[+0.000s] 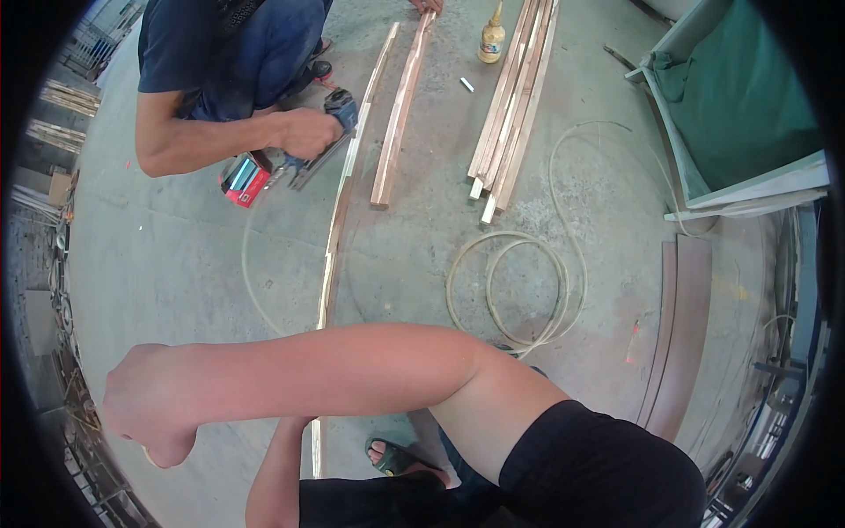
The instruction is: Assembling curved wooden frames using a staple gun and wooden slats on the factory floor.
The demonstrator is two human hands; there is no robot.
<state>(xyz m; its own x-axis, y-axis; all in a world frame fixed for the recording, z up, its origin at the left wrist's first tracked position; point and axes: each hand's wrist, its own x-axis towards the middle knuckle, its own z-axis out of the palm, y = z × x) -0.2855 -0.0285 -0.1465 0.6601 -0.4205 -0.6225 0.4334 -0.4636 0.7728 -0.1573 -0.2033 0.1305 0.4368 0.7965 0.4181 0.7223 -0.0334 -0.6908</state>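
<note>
My right arm reaches across to the left. My right hand [148,403] is closed in a fist over the floor, and what its fingers hold, if anything, is hidden. Of my left hand [297,426] only the wrist area shows beneath my right forearm, beside a long narrow wooden strip [328,286]; its fingers are hidden. The strip runs away from me along the floor. Farther up it, a squatting co-worker's hand [310,132] grips a blue-and-black nail gun [341,107] close to the strip. The co-worker's other hand [429,5] touches a second wooden strip [402,114].
A bundle of wooden strips [519,97] lies ahead, near a yellowish glue bottle [492,40]. A coiled pale hose [563,308] rests on the floor. A red box [245,183] sits beside the co-worker. At right are a green-covered frame [748,114] and brown boards [687,317].
</note>
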